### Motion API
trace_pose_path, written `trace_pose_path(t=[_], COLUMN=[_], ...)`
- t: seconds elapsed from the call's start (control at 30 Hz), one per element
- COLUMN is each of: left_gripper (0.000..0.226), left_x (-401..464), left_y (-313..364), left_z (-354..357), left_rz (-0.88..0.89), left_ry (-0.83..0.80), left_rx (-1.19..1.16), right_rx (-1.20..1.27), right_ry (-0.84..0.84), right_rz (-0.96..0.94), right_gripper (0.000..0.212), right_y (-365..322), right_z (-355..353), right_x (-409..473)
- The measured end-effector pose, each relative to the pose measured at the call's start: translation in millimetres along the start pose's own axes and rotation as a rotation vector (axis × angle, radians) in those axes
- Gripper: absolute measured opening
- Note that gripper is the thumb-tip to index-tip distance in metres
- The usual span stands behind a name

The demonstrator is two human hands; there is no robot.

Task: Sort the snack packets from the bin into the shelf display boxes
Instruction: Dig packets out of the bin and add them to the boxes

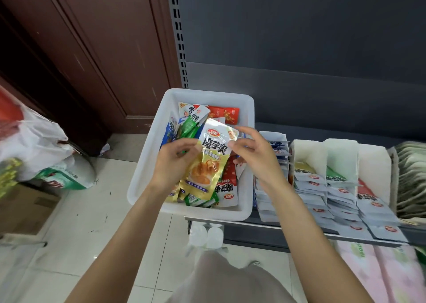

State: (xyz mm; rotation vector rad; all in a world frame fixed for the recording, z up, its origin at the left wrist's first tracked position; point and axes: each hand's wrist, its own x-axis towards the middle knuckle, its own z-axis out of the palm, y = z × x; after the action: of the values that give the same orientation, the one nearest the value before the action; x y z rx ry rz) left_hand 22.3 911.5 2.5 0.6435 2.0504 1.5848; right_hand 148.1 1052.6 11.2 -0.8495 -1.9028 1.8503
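**Yellow packet held over bin**

The left hand holds a fan of packets above the white bin; its thumb and curled fingers form the grip, pinching the left edge of the yellow packet at the front of the fan. Green packets stand out behind it, tilted up and to the right.

The right hand is beside the yellow packet's upper right edge. Its grip is partly spread — the thumb tip touches the packet edge, the other fingers are loosely curled above it. Whether it actually pinches the packet cannot be told.

The bin sits on the left end of the shelf, its left part overhanging the floor. It contains mixed loose packets: red packets at the far end, blue ones at the left wall, a red-and-white one near the front right.

The display boxes stand on the shelf just right of the bin — a row of white compartments, each filled with overlapping silver-backed packets. A further box of pale packets is at the far right.

Plastic bags lie on the floor at the left, by a brown door.
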Motion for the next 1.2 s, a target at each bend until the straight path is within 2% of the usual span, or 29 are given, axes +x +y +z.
trace_pose_path(t=[0.17, 0.23, 0.33, 0.47, 0.6, 0.7, 0.83, 0.93, 1.0, 1.1, 1.2], left_gripper=[0.015, 0.016, 0.014, 0.011, 0.023, 0.031, 0.03, 0.022, 0.02, 0.017, 0.011], left_x=[-19, -29, -38, -33, -23, -24, -27, -24, -22, -20, -17], left_y=[29, 44, 62, 61, 42, 26, 4, 2, 4, 5, 2], left_z=[25, 43, 80, 130, 163, 184, 202, 205, 205, 205, 204], left_rz=[0.212, 0.312, 0.432, 0.592, 0.685, 0.75, 0.83, 0.874, 0.897, 0.914, 0.96], left_ry=[-0.198, -0.309, -0.356, -0.348, -0.193, -0.204, -0.324, -0.309, -0.298, -0.301, -0.318], left_rx=[0.123, 0.154, 0.192, 0.335, 0.531, 0.696, 0.944, 0.986, 0.982, 0.987, 0.978], right_rx=[-0.214, -0.23, -0.146, -0.124, -0.049, -0.167, -0.474, -0.815, -0.981, -1.283, -1.366], right_ry=[-0.051, -0.072, -0.028, 0.278, 0.65, 0.725, 0.639, 0.531, 0.418, 0.178, 0.045], right_rz=[-0.129, -0.143, -0.147, -0.19, -0.22, -0.255, -0.331, -0.431, -0.449, -0.353, -0.252], right_gripper=[0.052, 0.035, 0.013, 0.007, 0.015, 0.009, 0.008, 0.02, 0.016, 0.018, 0.027], right_y=[-23, -29, -27, -12, 10, 20, 26, 34, 43, 57, 60], right_z=[-40, -66, -107, -163, -209, -222, -209, -192, -183, -167, -164], right_x=[-29, -47, -76, -107, -123, -119, -89, -62, -44, -27, -24])
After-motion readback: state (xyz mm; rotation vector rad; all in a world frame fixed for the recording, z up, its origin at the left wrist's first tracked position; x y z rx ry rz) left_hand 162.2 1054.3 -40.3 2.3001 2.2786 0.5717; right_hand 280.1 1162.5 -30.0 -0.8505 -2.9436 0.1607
